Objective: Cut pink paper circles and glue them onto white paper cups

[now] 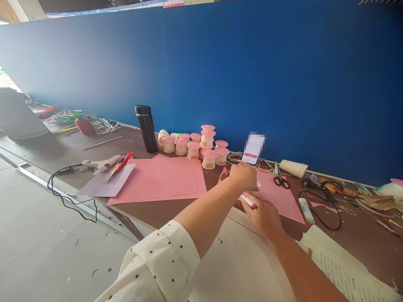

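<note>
My left hand is closed over the pink sheet at the right. A bit of something white shows past its fingers, but what it holds is mostly hidden. Just below and to the right, my right hand grips a white marker with a dark red end. Close to my left hand lies a small red item, its kind unclear. A phone leans beyond my hands. Several small paper cups with pink disc tops and orange markings stand grouped to the left, one raised above the others.
Left lie pink sheets, a lilac sheet, a utility knife and a corded glue gun. A black flask stands behind. Right are stacked cups, scissors, a glue stick and cables. A blue panel borders the table.
</note>
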Available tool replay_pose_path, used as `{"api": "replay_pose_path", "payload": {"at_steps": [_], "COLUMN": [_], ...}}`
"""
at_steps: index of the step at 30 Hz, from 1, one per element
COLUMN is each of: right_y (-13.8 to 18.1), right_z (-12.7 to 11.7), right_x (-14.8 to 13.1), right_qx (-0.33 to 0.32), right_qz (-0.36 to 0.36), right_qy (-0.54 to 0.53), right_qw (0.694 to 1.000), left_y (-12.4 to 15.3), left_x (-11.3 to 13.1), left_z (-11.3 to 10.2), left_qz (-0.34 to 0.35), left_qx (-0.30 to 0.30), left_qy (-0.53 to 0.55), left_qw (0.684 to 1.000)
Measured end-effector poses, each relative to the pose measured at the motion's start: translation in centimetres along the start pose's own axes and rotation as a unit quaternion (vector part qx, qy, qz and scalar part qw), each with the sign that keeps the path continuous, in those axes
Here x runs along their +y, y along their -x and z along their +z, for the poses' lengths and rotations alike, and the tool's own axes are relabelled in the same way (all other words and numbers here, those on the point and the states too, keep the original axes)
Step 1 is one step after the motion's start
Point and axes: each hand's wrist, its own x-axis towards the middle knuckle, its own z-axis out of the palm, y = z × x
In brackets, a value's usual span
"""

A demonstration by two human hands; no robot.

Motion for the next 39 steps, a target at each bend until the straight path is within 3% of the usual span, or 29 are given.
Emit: {"api": "replay_pose_path", "payload": {"at_steps": [8, 16, 39], "right_y": [-0.5, -0.8, -1.1], "right_z": [0.1, 1.0, 0.3], "right_x": [-0.5, 0.0, 0.0], "right_qx": [-0.005, 0.066, 0.043], "right_qz": [-0.010, -0.026, -0.071], "right_qy": [0.054, 0.073, 0.000], "right_qw": [0.998, 0.995, 0.997], "left_y": [-0.5, -0.6, -0.5], "left_x": [-0.2, -0.1, -0.1], "left_z": [0.6, 0.6, 0.6], "left_qz": [0.003, -0.003, -0.001], "left_qx": [0.010, 0.002, 0.008], "left_qy": [0.005, 0.007, 0.012], "left_qw": [1.000, 1.000, 1.000]}}
